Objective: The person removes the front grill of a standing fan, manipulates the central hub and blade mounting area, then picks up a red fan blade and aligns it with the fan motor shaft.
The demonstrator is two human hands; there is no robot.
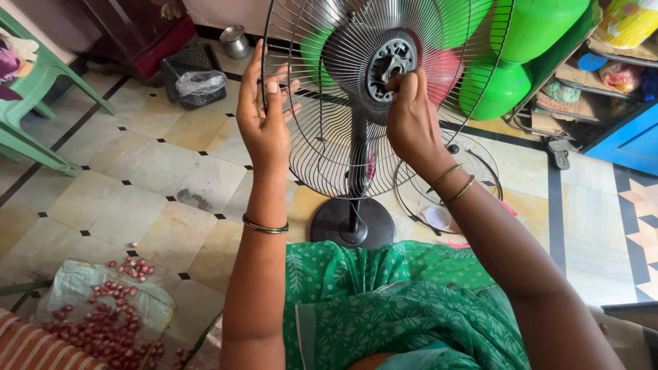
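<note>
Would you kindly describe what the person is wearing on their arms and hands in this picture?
Both forearms are bare, with no sleeves or gloves. The left hand has one thin dark green bangle well below the wrist. The right hand has two thin gold-coloured bangles at the wrist. No rings can be made out. A green patterned garment shows below.

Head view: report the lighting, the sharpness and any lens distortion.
Head view: soft, even daylight, with weak shadows on the tiled floor; left hand, right hand and fan guard are sharp; wide-angle bending curves the floor lines toward the edges; mild sheen on the green containers; no motion blur.
</note>
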